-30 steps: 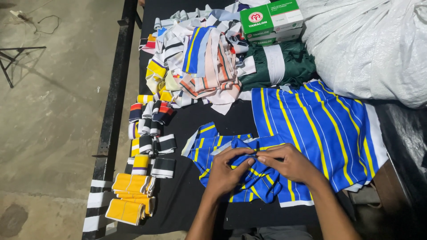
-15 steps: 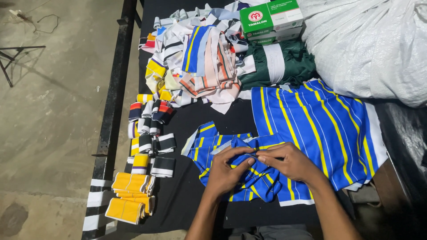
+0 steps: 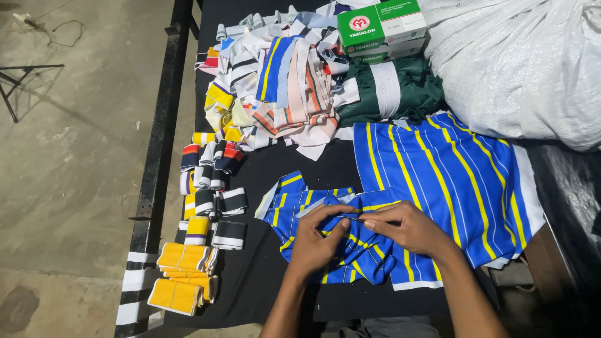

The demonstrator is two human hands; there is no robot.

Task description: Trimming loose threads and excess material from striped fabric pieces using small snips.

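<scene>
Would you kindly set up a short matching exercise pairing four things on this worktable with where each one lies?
Things:
1. blue fabric with yellow stripes
2. yellow folded bands
3. green and white box
4. white woven sack

Places:
a. far right corner of the table
b. far edge, beside the dark green cloth
c. near left corner by the black table rail
d. under the left hand and right hand

Pairs: 1-d, 2-c, 3-b, 4-a
</scene>
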